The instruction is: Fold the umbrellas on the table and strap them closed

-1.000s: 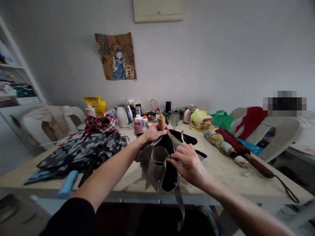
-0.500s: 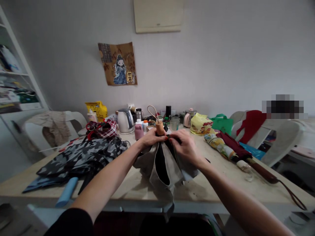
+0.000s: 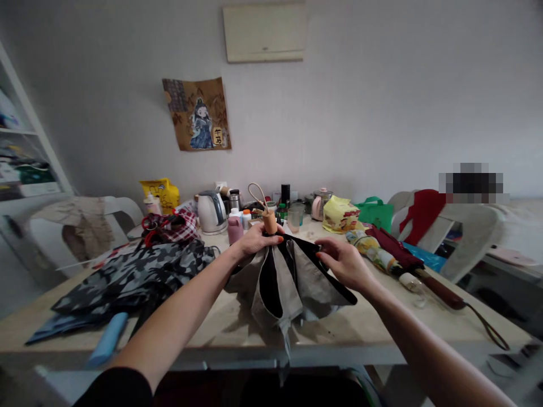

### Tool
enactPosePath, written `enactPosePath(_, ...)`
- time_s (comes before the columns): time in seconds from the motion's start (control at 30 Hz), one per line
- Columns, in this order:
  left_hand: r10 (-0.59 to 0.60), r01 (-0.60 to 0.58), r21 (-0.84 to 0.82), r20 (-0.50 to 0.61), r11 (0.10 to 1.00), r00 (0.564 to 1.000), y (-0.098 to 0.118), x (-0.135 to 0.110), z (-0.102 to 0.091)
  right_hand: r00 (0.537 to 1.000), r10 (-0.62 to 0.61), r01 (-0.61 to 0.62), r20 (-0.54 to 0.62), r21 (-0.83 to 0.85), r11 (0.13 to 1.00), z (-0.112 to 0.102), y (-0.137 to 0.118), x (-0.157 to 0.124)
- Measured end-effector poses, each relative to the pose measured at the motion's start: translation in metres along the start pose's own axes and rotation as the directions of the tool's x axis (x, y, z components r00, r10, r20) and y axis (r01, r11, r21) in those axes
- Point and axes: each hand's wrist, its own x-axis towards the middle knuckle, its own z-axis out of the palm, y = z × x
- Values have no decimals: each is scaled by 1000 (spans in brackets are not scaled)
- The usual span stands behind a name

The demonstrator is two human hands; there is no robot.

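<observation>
A grey folding umbrella (image 3: 311, 271) with a black underside stands in front of me, its handle up and its loose canopy folds hanging over the table edge. Its short wooden handle (image 3: 269, 221) carries a pale cord loop. My left hand (image 3: 258, 240) is closed round the umbrella just below the handle. My right hand (image 3: 341, 260) pinches the upper edge of one fabric fold, drawn out to the right. Part of the shaft is hidden by my left fingers and the cloth.
To the left lie a camouflage umbrella (image 3: 139, 277) and a light blue cylinder (image 3: 108, 339). A kettle (image 3: 211, 212), a pink bottle (image 3: 235, 229) and a yellow package (image 3: 340, 213) stand behind. On the right are a maroon umbrella (image 3: 392, 249) and a chair (image 3: 475, 237) by a person.
My right hand has moved right, away from the handle, stretching a fold of the canopy outward. My left hand keeps its hold below the handle. The view has shifted slightly.
</observation>
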Motion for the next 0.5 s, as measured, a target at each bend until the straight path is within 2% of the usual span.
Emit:
enactPosePath(0.1, -5, 5, -5, 48, 1000, 999, 1, 1, 0, 998, -58, 56, 37, 65, 996, 18, -5, 32)
enactPosePath(0.23, 45, -47, 34, 64, 998, 997, -1, 2, -1, 973, -167, 138, 157, 182, 974, 41, -18, 70)
enactPosePath(0.33, 56, -56, 41, 19, 998, 998, -6, 2, -3, 952, -165, 52, 259, 394, 918, 47, -20, 80)
enactPosePath(0.43, 64, -63, 74, -16, 995, 998, -9, 2, -5, 911, -179, -82, 371, 589, 804, 45, -13, 79)
enactPosePath(0.5, 73, -70, 90, -26, 993, 997, -10, 2, -5, 885, -224, -122, 409, 667, 735, 42, -6, 76)
